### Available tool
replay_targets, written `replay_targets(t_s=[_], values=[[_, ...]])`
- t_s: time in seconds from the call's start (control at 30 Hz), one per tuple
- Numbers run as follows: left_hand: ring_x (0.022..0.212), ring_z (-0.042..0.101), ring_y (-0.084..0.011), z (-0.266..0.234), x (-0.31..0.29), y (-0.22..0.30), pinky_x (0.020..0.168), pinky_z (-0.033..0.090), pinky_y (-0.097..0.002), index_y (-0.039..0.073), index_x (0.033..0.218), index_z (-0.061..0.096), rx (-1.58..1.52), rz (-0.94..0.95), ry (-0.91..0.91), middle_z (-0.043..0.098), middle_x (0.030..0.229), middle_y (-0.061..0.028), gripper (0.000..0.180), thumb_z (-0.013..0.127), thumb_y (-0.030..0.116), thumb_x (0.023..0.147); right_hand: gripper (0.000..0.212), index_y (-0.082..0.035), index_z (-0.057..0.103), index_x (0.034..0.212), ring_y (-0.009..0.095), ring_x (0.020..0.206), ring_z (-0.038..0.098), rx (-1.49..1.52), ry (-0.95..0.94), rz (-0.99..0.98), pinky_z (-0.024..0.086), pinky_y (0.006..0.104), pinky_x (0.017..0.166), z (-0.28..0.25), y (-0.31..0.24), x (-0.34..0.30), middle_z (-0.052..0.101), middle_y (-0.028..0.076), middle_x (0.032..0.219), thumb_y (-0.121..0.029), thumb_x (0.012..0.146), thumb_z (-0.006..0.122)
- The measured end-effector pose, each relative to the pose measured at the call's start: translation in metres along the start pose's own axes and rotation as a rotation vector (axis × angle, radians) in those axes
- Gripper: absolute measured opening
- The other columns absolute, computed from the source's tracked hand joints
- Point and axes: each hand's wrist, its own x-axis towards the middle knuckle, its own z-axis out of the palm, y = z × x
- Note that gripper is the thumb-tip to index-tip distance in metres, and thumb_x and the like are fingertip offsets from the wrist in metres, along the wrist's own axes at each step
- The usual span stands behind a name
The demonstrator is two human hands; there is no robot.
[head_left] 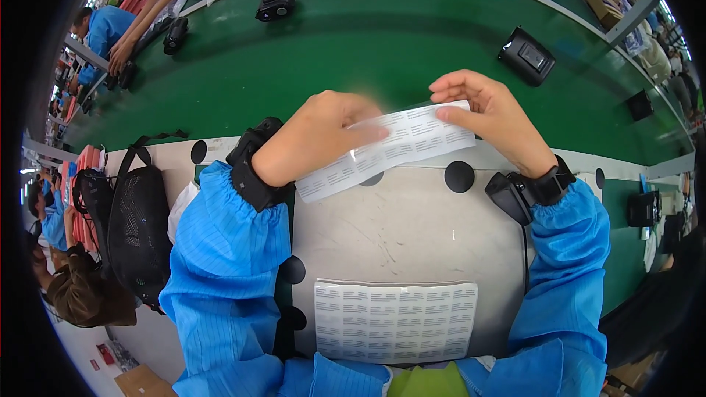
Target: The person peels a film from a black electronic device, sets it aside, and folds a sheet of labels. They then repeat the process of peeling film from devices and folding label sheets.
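Note:
A white strip of printed labels (401, 145) is raised in front of me, tilted with its right end higher. My left hand (327, 129) grips its upper left part, thumb on the printed face and fingertips blurred by motion. At the other end my right hand (493, 110) has its thumb over the strip's upper edge, with the fingers curved behind and above it. A larger stack of similar label sheets (396, 322) lies near my body on the pale work board (412, 239). Black devices are strapped around both my wrists.
Beyond the board runs a green belt (353, 44) carrying black boxy devices (276, 1) (526, 56) and a smaller black device (175, 35). A black mesh bag (140, 228) sits left of my arm. Co-workers are at the upper left, and a cable hangs by my right forearm.

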Motion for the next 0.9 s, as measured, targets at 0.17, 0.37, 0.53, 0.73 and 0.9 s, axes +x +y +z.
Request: replay_targets(t_s=[0.17,0.37,0.53,0.73,0.9], values=[[0.065,0.060,-0.0097,-0.001,0.000,-0.004,0.058,0.046,-0.0198,-0.003,0.095,0.062,-0.005,0.009,0.002,0.066,0.082,-0.0107,0.024,0.063,0.017,0.083,0.010,-0.003,0.064,0.088,0.006,0.076,0.055,-0.079,0.114,0.016,0.042,0.0189,0.064,0.004,0.004,0.004,0.062,0.001,0.090,-0.010,0.080,0.064],[0.065,0.059,-0.0090,0.002,0.001,-0.007,0.058,0.045,-0.0195,-0.003,0.096,0.062,0.035,0.021,0.010,0.065,0.082,-0.0095,0.025,0.061,0.019,0.085,0.007,-0.006,0.065,0.084,0.009,0.085,0.055,-0.278,0.189,-0.143,0.042,0.0229,0.072,0.008,0.010,0.006,0.062,0.002,0.095,-0.009,0.077,0.065],[0.066,0.057,-0.0077,0.000,0.004,-0.021,0.059,0.044,-0.0194,-0.005,0.097,0.061,-0.077,-0.037,-0.017,0.064,0.079,-0.0055,0.028,0.057,0.021,0.088,0.006,-0.007,0.065,0.082,0.012,0.099,0.051,-0.394,0.236,-0.364,0.039,0.0271,0.083,0.012,0.011,0.006,0.060,0.003,0.103,-0.009,0.076,0.065],[0.079,0.057,-0.0107,-0.003,-0.005,-0.014,0.065,0.046,-0.0230,-0.002,0.101,0.061,-0.013,-0.135,-0.226,0.063,0.090,-0.0060,0.031,0.056,0.025,0.088,0.007,-0.009,0.062,0.087,0.012,0.103,0.049,0.363,0.063,-0.192,0.036,0.0276,0.088,0.000,0.008,0.010,0.058,0.003,0.110,-0.014,0.083,0.059],[0.106,0.048,-0.0296,-0.007,0.006,-0.006,0.091,0.039,-0.0345,-0.003,0.112,0.052,0.188,0.264,0.219,0.050,0.112,-0.0215,0.050,0.061,0.036,0.081,0.010,-0.011,0.060,0.092,0.010,0.100,0.049,0.468,0.080,-0.010,0.036,0.0253,0.085,-0.002,0.010,0.009,0.058,0.002,0.108,-0.018,0.087,0.055]])
